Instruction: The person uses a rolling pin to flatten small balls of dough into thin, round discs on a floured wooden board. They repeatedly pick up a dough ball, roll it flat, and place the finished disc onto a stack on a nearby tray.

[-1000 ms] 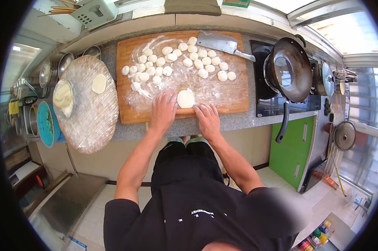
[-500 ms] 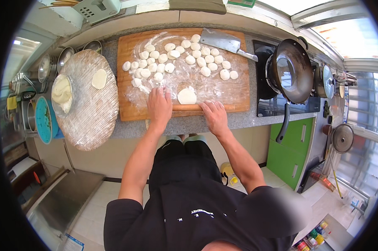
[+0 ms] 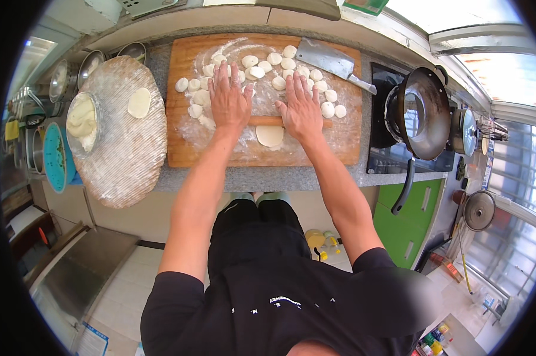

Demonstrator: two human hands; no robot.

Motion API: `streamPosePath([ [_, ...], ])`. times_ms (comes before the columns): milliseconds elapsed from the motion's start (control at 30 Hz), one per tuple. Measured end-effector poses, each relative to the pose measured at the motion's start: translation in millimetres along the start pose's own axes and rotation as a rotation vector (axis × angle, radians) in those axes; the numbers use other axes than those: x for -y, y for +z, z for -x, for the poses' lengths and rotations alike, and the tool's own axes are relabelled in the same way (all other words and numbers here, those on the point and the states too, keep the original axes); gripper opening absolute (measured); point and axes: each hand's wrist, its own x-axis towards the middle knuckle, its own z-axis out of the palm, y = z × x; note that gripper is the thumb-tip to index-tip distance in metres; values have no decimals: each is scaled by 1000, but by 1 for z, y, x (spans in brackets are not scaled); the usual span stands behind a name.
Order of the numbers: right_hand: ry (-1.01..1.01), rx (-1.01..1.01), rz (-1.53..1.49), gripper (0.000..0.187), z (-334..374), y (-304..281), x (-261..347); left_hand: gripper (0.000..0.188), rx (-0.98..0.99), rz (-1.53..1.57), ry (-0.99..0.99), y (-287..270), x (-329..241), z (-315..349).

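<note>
A wooden rolling pin (image 3: pixel 267 120) lies crosswise on the floured wooden board (image 3: pixel 188 155). My left hand (image 3: pixel 229 104) rests flat on its left part, fingers stretched away from me. On its right part my right hand (image 3: pixel 302 110) presses with an open palm, fingers spread forward. Between my hands a flattened round of dough (image 3: pixel 270 136) shows on the near side of the pin, its far edge under it. Beyond my fingers lie several small white dough pieces (image 3: pixel 249 61), some hidden by my hands. A cleaver (image 3: pixel 326 57) lies at the board's far right.
On the left, a floury round mat (image 3: pixel 125 178) carries a bowl of dough (image 3: pixel 83 121) and one rolled wrapper (image 3: pixel 139 103). Further left stands a turquoise basin (image 3: pixel 55 157). On the right a wok (image 3: pixel 425 113) sits on the black cooktop (image 3: pixel 381 160), its handle pointing toward me.
Both hands have moved away from me, carrying the rolling pin from the near side of the dough round to its far edge. My fingers now stretch out over the pin.
</note>
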Motion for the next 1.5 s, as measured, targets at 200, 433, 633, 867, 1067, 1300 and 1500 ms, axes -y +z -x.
streamPosePath([
  [200, -1, 96, -29, 87, 69, -9, 17, 83, 217, 12, 115, -22, 7, 77],
  [433, -54, 120, -93, 67, 141, -15, 27, 68, 321, 184, 131, -48, 0, 123],
  [633, -156, -22, -202, 40, 155, -17, 19, 37, 376, 210, 40, -29, -43, 70],
  [867, -116, -138, -274, 33, 168, -23, 17, 19, 369, 316, 23, -21, -43, 70],
  [1067, -91, -137, -267, 31, 165, -29, 17, 15, 309, 653, -91, -58, -23, 68],
  [1300, -150, -194, -282, 28, 139, -18, 27, 12, 43, 948, -503, -158, 29, 45],
  [1500, -190, -186, -329, 35, 113, -17, 47, 23, -400, 1129, -714, -191, 152, 66],
])
